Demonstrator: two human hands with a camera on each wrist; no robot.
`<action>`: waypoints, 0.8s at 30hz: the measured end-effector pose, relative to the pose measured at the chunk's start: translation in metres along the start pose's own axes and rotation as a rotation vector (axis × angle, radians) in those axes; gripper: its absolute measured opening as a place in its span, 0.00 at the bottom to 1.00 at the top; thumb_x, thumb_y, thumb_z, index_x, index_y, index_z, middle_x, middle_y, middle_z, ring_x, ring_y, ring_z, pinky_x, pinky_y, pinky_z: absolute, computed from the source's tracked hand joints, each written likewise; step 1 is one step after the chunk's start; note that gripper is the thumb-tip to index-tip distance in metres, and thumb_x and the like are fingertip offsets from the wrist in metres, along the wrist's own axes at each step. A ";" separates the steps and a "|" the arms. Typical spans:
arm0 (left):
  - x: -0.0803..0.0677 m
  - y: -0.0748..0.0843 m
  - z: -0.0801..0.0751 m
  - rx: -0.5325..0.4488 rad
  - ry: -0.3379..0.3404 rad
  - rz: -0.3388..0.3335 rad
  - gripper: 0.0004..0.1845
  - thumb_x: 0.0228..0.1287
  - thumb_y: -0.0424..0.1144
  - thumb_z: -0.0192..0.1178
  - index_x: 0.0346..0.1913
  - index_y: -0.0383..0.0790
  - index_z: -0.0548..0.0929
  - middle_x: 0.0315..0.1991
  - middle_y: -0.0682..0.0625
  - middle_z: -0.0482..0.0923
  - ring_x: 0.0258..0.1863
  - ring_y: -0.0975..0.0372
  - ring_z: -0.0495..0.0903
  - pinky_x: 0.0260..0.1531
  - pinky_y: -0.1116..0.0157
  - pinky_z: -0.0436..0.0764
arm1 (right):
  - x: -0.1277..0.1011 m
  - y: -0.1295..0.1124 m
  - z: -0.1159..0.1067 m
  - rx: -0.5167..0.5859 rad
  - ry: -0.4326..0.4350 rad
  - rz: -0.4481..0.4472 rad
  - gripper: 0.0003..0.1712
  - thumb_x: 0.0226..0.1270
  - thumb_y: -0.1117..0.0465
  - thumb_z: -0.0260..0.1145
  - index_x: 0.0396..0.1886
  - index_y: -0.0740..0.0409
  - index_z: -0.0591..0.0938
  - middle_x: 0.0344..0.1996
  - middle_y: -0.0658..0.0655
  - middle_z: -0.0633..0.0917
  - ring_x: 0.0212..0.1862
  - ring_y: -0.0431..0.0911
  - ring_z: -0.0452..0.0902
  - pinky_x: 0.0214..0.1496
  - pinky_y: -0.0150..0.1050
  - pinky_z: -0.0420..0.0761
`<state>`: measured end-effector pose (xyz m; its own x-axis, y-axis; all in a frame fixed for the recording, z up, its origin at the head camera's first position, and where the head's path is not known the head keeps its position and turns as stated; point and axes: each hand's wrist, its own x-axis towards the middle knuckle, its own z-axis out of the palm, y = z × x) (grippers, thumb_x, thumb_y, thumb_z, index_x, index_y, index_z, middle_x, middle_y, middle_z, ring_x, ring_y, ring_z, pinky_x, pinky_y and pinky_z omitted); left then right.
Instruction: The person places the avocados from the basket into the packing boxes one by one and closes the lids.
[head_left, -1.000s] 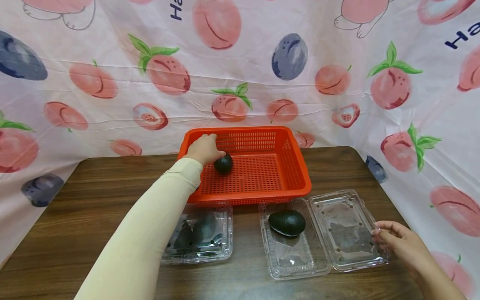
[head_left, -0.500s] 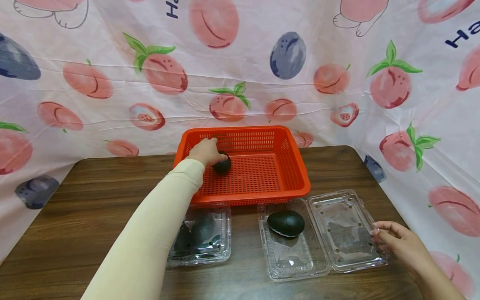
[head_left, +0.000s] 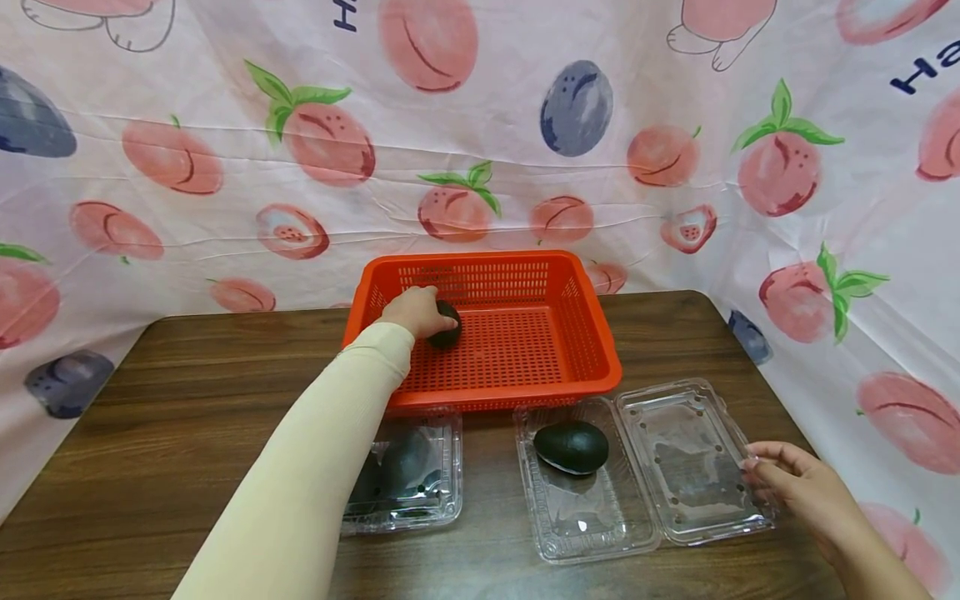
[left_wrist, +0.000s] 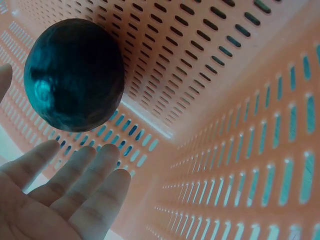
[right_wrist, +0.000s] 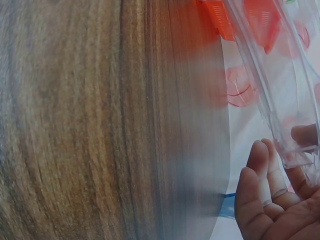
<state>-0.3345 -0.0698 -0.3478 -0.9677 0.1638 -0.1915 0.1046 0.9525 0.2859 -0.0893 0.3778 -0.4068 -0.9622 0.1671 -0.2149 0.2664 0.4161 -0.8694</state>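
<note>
In the red plastic basket, my left hand is reaching down beside a dark avocado. The left wrist view shows the fingers extended and spread just short of the avocado, with the thumb tip on its other side. At the right, my right hand pinches the edge of a clear plastic clamshell's lid between thumb and fingers. The lid lies folded open beside its tray, which holds one avocado at its far end.
A second clear clamshell, its lid down over dark avocados, sits left of the open one, partly hidden by my left sleeve. Both stand in front of the basket on a wooden table. A fruit-print cloth hangs behind and to the right.
My left hand has lowered slightly and moved closer around the avocado in the basket. The right hand stays on the lid's edge.
</note>
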 end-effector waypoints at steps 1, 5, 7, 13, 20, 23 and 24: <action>0.000 0.000 0.001 0.003 0.001 -0.001 0.40 0.60 0.53 0.62 0.71 0.35 0.64 0.65 0.35 0.68 0.60 0.45 0.71 0.57 0.47 0.71 | 0.000 0.000 0.000 0.005 0.003 -0.002 0.04 0.71 0.63 0.58 0.43 0.56 0.78 0.29 0.37 0.83 0.33 0.34 0.79 0.34 0.34 0.80; 0.003 0.000 0.003 0.016 0.007 -0.011 0.38 0.62 0.54 0.61 0.68 0.35 0.67 0.62 0.35 0.71 0.57 0.46 0.73 0.56 0.48 0.72 | 0.001 0.002 0.002 0.035 0.012 -0.019 0.06 0.70 0.65 0.58 0.39 0.49 0.79 0.29 0.39 0.83 0.33 0.35 0.79 0.33 0.33 0.80; 0.003 0.000 0.004 0.022 0.009 -0.020 0.36 0.62 0.55 0.60 0.66 0.35 0.69 0.59 0.36 0.73 0.55 0.47 0.75 0.54 0.48 0.74 | 0.001 0.003 0.002 0.040 0.014 -0.027 0.07 0.70 0.65 0.58 0.39 0.48 0.79 0.28 0.39 0.83 0.33 0.35 0.79 0.33 0.33 0.80; 0.011 -0.002 0.010 0.054 0.007 -0.036 0.35 0.64 0.58 0.57 0.62 0.33 0.72 0.55 0.37 0.77 0.51 0.47 0.77 0.51 0.48 0.75 | 0.002 0.002 0.002 0.014 0.018 0.002 0.03 0.71 0.63 0.59 0.41 0.52 0.77 0.28 0.38 0.83 0.32 0.34 0.79 0.33 0.33 0.79; 0.014 -0.002 0.011 0.066 -0.019 -0.055 0.35 0.64 0.59 0.56 0.63 0.34 0.72 0.55 0.38 0.78 0.50 0.48 0.77 0.50 0.49 0.76 | -0.001 -0.004 0.000 -0.022 -0.003 0.029 0.09 0.72 0.61 0.58 0.46 0.60 0.76 0.29 0.37 0.82 0.33 0.34 0.79 0.35 0.33 0.79; 0.014 -0.001 0.011 0.067 -0.032 -0.056 0.34 0.65 0.59 0.56 0.62 0.34 0.73 0.55 0.38 0.78 0.50 0.48 0.78 0.50 0.49 0.76 | -0.001 -0.004 0.000 -0.030 -0.008 0.025 0.10 0.72 0.61 0.57 0.47 0.62 0.76 0.30 0.37 0.82 0.34 0.33 0.79 0.35 0.33 0.79; 0.015 -0.002 0.012 0.066 -0.034 -0.057 0.34 0.65 0.59 0.56 0.61 0.34 0.74 0.55 0.39 0.78 0.50 0.48 0.78 0.50 0.49 0.76 | -0.001 -0.004 0.000 -0.030 -0.006 0.025 0.10 0.72 0.61 0.57 0.47 0.62 0.76 0.30 0.37 0.82 0.34 0.33 0.79 0.35 0.33 0.79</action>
<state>-0.3462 -0.0659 -0.3620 -0.9644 0.1167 -0.2374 0.0660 0.9752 0.2113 -0.0897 0.3759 -0.4033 -0.9556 0.1726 -0.2387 0.2916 0.4381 -0.8503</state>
